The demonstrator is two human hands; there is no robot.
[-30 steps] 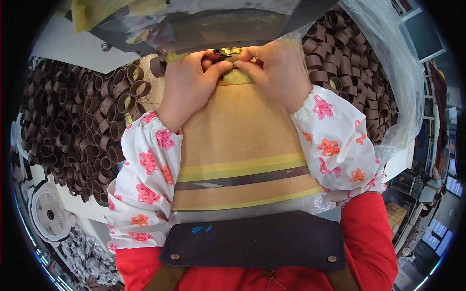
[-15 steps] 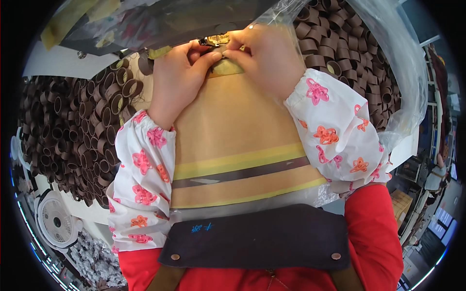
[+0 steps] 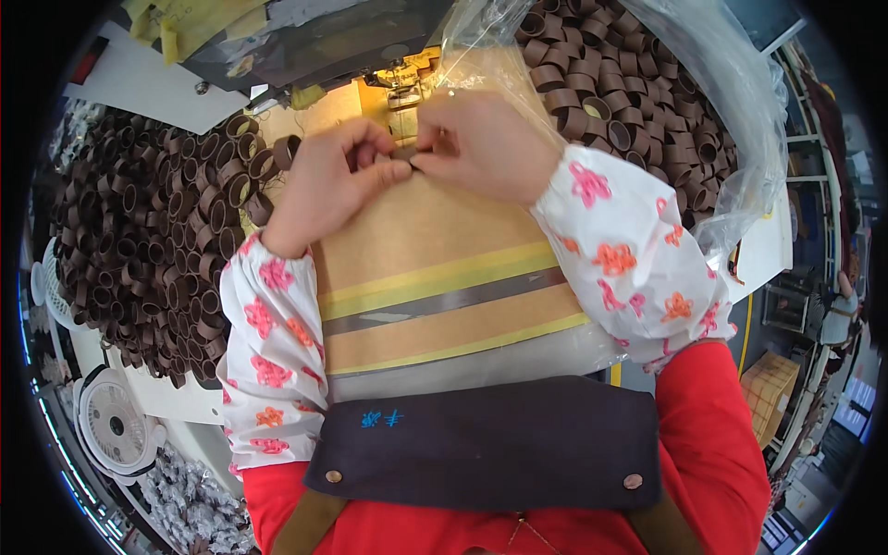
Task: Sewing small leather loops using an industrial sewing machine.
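Head view: both hands meet at the far edge of a tan fabric panel with yellow and grey stripes (image 3: 435, 277), right under the lit sewing machine head (image 3: 398, 79). Left hand (image 3: 324, 185) and right hand (image 3: 481, 148) pinch one small brown looped strip (image 3: 404, 157) between their fingertips, both clenched on it, touching each other. Heaps of brown fabric loops (image 3: 148, 250) lie left, more in a clear plastic bag (image 3: 703, 120) far right. Risks, judging from this: fingertips sit very near the needle area, so a slip could catch them; the small loop could twist or slide off the panel edge; loose bag film hanging near the machine could snag.
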